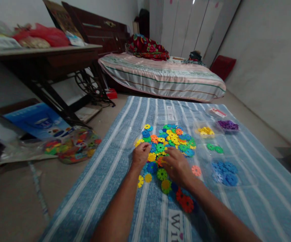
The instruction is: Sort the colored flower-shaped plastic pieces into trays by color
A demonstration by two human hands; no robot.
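A heap of flat plastic snowflake discs [169, 139] in blue, green, yellow and orange lies on a blue striped blanket [248, 201]. My left hand [140, 154] rests at the heap's near left edge, fingers curled down onto the discs. My right hand [177, 164] lies over the near side of the heap, fingers bent and pinching among the pieces. What either hand grips is hidden. Loose discs [166, 185] lie just in front of my wrists. To the right sit sorted groups: blue discs [224, 173], green discs [214, 148], yellow discs [205, 131] and purple discs [228, 125].
A clear bag of mixed discs [77, 148] lies on the floor at left, beside a blue box [40, 122]. A sewing-machine table [46, 57] stands at the left. A low bed [165, 79] runs behind the blanket. A wall closes the right side.
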